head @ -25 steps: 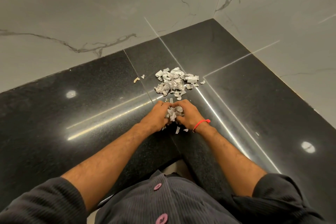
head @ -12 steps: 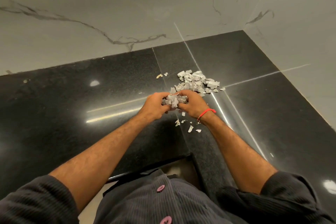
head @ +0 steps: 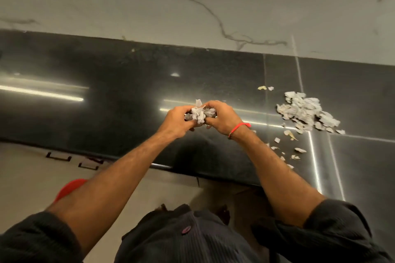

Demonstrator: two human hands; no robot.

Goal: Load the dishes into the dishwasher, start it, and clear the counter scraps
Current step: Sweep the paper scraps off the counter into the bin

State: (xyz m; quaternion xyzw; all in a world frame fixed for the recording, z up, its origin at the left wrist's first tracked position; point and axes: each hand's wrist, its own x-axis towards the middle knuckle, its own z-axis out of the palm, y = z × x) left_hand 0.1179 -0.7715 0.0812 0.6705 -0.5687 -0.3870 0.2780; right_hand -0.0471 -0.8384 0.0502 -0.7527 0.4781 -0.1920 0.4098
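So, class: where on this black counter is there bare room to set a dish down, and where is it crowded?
Bare: the black counter left of the hands, from the marble wall to the front edge. Also a strip between the right hand and the scrap pile.
Crowded: the pile, and the loose scraps trailing toward the front edge. Both hands, left hand included, hold a wad of scraps.

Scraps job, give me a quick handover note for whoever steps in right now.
Left hand and right hand: fingers of both curled round one bunch of scraps, lifted off the counter.
Pile lies on the counter to the right, loose bits nearer the edge.
Done: one handful gathered.
Left: bin it, then clear the pile and bits. Dishwasher not in view.
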